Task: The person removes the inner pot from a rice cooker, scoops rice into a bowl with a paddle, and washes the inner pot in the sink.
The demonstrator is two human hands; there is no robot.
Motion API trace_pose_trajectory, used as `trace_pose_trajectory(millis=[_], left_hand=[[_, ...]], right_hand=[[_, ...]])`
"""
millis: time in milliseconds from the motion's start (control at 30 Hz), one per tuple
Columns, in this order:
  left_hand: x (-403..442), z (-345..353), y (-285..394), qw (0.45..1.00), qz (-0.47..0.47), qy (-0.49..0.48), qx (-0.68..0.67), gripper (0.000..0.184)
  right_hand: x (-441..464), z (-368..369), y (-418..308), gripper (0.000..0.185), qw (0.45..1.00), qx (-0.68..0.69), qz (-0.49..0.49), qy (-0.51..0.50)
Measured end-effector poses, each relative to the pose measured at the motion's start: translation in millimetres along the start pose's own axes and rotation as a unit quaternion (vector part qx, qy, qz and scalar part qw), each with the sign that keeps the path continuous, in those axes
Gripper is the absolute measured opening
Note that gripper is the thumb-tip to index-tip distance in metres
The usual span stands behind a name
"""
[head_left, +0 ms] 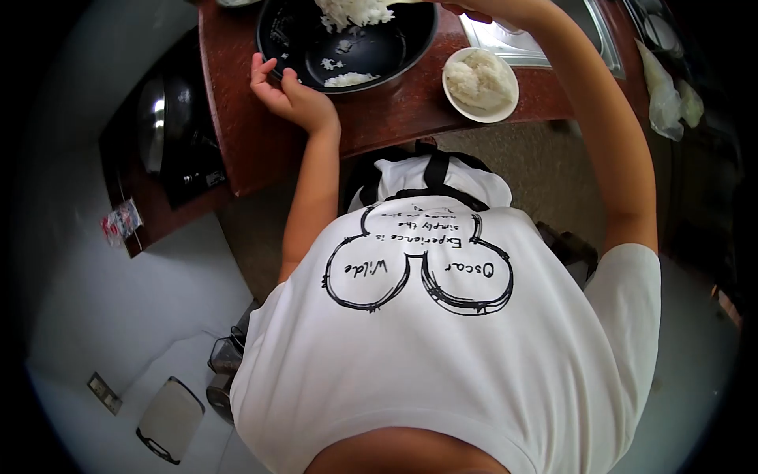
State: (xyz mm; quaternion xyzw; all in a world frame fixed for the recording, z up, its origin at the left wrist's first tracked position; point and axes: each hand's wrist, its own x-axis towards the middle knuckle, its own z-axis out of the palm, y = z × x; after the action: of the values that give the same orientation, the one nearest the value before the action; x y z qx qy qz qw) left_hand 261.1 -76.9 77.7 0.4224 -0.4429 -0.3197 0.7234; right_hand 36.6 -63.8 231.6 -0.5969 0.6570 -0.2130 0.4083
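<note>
A black inner pot of a rice cooker [379,59] sits at the counter's edge with some cooked rice [351,80] left on its bottom and wall. My left hand [288,96] cups the pot's near left rim, fingers and thumb against it. Cut by the top edge of the view, my right hand [497,11] is closed on the handle of a rice paddle [404,2], whose far part is hidden under a clump of white rice [354,11] above the pot. Right of the pot stands a white bowl [491,118] heaped with rice [478,80].
The reddish-brown counter [245,142] carries a metal sink [545,47] behind the bowl. Plastic bags [662,93] hang at the right. A black stove [185,118] with a lidded pan [151,126] is at left, near a small packet [122,223].
</note>
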Motion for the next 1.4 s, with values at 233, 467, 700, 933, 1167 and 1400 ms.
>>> trace_pose_trajectory(millis=[233,467,700,933,1167,1400], left_hand=[[11.5,-1.1,-9.5,0.999,0.020,-0.027,0.032,0.021],[2.6,-12.4,-3.7,0.993,0.057,-0.050,0.092,0.021],[-18.9,-14.5,26.5,0.970,0.160,-0.147,0.109,0.023],[-42.3,-15.6,29.8,0.888,0.357,-0.273,0.098,0.029],[-82.7,14.4,22.2,0.870,0.190,-0.450,0.061,0.067],[-119.8,90.9,29.1,0.868,0.234,-0.433,0.064,0.084]], right_hand=[[-51.0,-28.7,21.9,0.015,0.996,0.077,0.011,0.034],[-112.8,-26.6,63.2,0.015,0.979,0.107,0.154,0.081],[-133.5,-0.9,153.5,0.028,0.980,-0.021,0.075,0.183],[-137.9,13.6,150.5,0.026,0.966,-0.095,0.096,0.222],[-137.3,22.8,151.5,0.025,0.932,-0.206,0.112,0.275],[-138.0,45.4,138.5,0.026,0.873,-0.340,0.107,0.332]])
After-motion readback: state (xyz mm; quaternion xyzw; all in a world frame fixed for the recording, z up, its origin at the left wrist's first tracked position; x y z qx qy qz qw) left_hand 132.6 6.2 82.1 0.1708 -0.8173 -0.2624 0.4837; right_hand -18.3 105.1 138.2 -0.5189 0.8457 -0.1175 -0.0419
